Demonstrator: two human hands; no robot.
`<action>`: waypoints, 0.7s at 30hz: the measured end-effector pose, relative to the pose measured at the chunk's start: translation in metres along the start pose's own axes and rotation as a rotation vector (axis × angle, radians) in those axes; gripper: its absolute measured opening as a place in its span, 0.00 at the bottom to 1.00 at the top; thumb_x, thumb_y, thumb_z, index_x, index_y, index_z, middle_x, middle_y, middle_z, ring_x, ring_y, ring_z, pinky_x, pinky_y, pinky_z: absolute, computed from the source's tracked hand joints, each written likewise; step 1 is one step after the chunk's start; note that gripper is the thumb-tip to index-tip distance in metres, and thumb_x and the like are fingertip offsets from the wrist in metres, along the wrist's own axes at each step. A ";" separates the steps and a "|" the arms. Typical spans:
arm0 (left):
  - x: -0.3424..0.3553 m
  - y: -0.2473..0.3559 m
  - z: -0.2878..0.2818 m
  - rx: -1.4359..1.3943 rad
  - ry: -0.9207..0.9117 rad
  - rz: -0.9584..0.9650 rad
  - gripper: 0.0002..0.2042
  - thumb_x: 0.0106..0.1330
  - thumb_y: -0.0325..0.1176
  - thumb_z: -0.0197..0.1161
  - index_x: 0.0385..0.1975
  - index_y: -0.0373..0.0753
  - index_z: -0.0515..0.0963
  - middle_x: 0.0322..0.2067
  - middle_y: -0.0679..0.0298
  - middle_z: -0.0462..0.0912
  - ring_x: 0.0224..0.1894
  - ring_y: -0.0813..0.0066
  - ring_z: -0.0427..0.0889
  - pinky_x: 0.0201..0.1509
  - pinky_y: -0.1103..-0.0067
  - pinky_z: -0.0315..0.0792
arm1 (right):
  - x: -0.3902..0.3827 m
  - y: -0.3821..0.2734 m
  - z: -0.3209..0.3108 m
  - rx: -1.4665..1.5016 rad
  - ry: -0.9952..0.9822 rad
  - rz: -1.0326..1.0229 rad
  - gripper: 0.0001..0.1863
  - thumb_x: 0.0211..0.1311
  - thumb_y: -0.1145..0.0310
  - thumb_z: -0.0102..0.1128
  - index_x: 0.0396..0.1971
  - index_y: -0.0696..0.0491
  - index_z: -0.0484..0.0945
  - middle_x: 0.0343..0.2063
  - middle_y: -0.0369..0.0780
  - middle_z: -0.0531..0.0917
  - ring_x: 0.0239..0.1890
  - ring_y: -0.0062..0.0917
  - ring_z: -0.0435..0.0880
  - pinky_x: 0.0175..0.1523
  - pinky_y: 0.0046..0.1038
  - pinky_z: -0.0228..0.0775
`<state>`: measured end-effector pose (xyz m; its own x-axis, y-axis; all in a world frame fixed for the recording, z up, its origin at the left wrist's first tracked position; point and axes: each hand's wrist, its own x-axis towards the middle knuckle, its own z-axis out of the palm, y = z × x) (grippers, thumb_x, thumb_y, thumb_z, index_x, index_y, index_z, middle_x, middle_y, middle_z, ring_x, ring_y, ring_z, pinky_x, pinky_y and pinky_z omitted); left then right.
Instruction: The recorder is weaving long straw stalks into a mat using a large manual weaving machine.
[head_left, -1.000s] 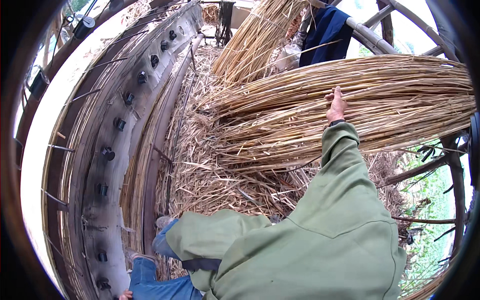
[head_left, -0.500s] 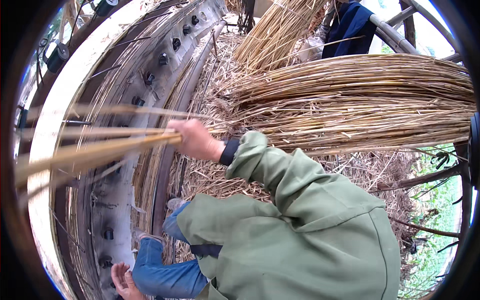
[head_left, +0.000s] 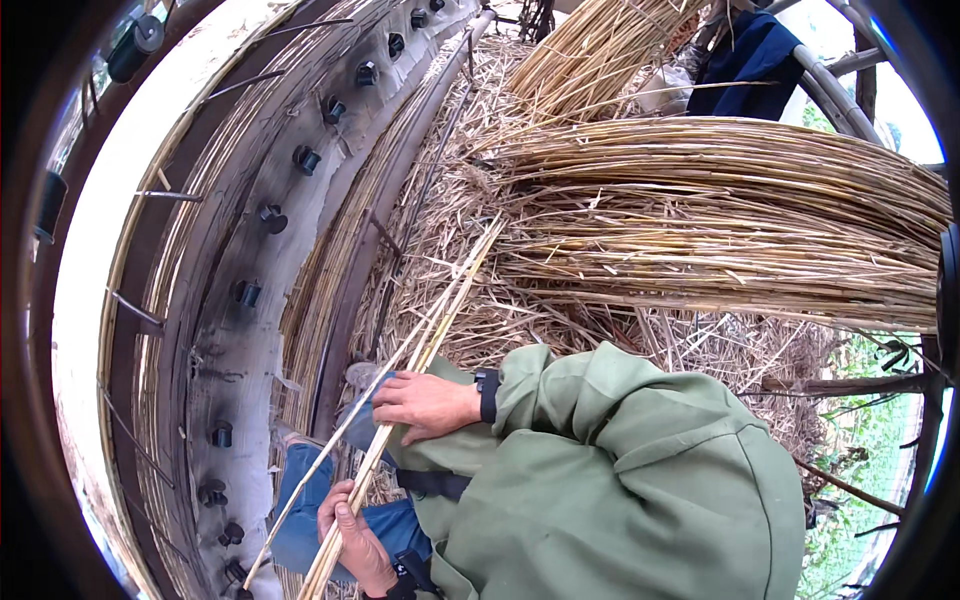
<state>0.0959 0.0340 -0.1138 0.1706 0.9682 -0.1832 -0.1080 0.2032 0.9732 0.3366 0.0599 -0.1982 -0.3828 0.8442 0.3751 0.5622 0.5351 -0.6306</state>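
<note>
A few thin, straw-coloured reed stalks (head_left: 450,310) slant across my lap, over my blue jeans (head_left: 300,545). Low in the head view, my left hand (head_left: 358,545) is closed round the lower part of the stalks, its thumb lying along them. Farther up the same stalks, my right hand (head_left: 428,404) is closed over them, its fingertips partly hidden from above. One stalk splits away from the others and runs down to the left, its end near the black spools (head_left: 232,534). The upper tips lie over loose straw.
A pale strip with a row of black spools (head_left: 248,293) runs along dark rails at the left, with reeds between. Thick reed bundles (head_left: 720,220) lie at the right, another bundle (head_left: 600,55) behind. Loose straw (head_left: 480,320) covers the ground. Branch poles (head_left: 850,385) stand at the right.
My right hand has come down and nearer with the stalks, which were swinging leftward in a blur. My left hand, open and apart from them before, now grips their lower part.
</note>
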 end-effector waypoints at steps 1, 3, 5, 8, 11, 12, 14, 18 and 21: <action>-0.001 -0.002 -0.001 -0.010 0.017 -0.009 0.08 0.65 0.32 0.53 0.37 0.33 0.70 0.42 0.55 0.73 0.47 0.69 0.73 0.53 0.76 0.70 | -0.003 -0.002 -0.010 0.008 -0.005 0.014 0.22 0.39 0.63 0.66 0.38 0.51 0.71 0.38 0.40 0.72 0.44 0.34 0.70 0.46 0.32 0.64; -0.003 -0.004 -0.002 -0.024 0.062 -0.030 0.09 0.64 0.32 0.54 0.38 0.33 0.70 0.41 0.54 0.73 0.46 0.69 0.73 0.53 0.76 0.70 | -0.017 0.014 -0.011 -0.028 -0.021 0.053 0.20 0.42 0.64 0.64 0.37 0.53 0.71 0.37 0.40 0.73 0.43 0.34 0.72 0.44 0.33 0.67; -0.002 -0.008 -0.006 -0.064 0.086 -0.048 0.13 0.64 0.31 0.54 0.44 0.32 0.68 0.43 0.54 0.73 0.47 0.67 0.73 0.55 0.76 0.68 | -0.033 0.032 -0.015 -0.087 0.027 0.153 0.19 0.44 0.67 0.62 0.38 0.53 0.71 0.36 0.40 0.73 0.39 0.36 0.75 0.41 0.34 0.70; 0.001 -0.008 0.000 -0.150 0.197 -0.052 0.22 0.61 0.28 0.57 0.54 0.32 0.60 0.48 0.54 0.70 0.48 0.66 0.72 0.56 0.73 0.65 | -0.023 0.041 -0.035 -0.130 0.054 0.437 0.28 0.44 0.68 0.64 0.49 0.51 0.66 0.44 0.42 0.71 0.38 0.39 0.76 0.40 0.36 0.72; 0.004 -0.004 0.000 -0.147 0.205 -0.042 0.27 0.60 0.29 0.59 0.58 0.33 0.56 0.49 0.54 0.69 0.48 0.66 0.72 0.55 0.74 0.66 | -0.010 0.057 -0.038 -0.167 -0.198 0.360 0.37 0.44 0.64 0.65 0.57 0.49 0.59 0.49 0.44 0.68 0.41 0.41 0.76 0.41 0.37 0.72; 0.004 -0.007 -0.006 -0.113 0.167 -0.055 0.27 0.62 0.29 0.57 0.59 0.35 0.55 0.52 0.56 0.68 0.49 0.68 0.72 0.53 0.76 0.68 | -0.009 0.061 -0.032 -0.173 -0.280 0.346 0.37 0.44 0.63 0.65 0.57 0.49 0.59 0.47 0.44 0.69 0.40 0.41 0.76 0.41 0.37 0.72; 0.002 -0.011 -0.010 -0.108 0.155 -0.033 0.26 0.62 0.28 0.57 0.58 0.34 0.56 0.52 0.55 0.67 0.49 0.67 0.73 0.54 0.75 0.69 | 0.003 0.059 -0.022 -0.159 -0.383 0.256 0.33 0.44 0.62 0.65 0.53 0.49 0.63 0.38 0.42 0.72 0.39 0.39 0.77 0.39 0.36 0.72; 0.001 -0.007 -0.005 -0.132 0.234 -0.073 0.25 0.58 0.27 0.61 0.54 0.32 0.61 0.49 0.56 0.71 0.51 0.69 0.70 0.57 0.75 0.64 | 0.003 0.063 0.000 -0.117 -0.389 0.165 0.12 0.49 0.63 0.59 0.33 0.52 0.75 0.29 0.39 0.73 0.33 0.36 0.77 0.35 0.36 0.71; 0.001 -0.014 -0.009 -0.091 0.257 -0.079 0.16 0.59 0.27 0.61 0.46 0.31 0.69 0.43 0.59 0.75 0.45 0.73 0.73 0.53 0.78 0.67 | 0.003 0.063 0.001 -0.230 -0.409 0.113 0.08 0.47 0.68 0.56 0.28 0.54 0.75 0.27 0.39 0.73 0.31 0.34 0.77 0.33 0.35 0.71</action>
<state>0.0889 0.0337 -0.1292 -0.0712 0.9517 -0.2988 -0.1938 0.2806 0.9401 0.3699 0.0957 -0.2377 -0.5411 0.8408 -0.0147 0.7466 0.4723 -0.4685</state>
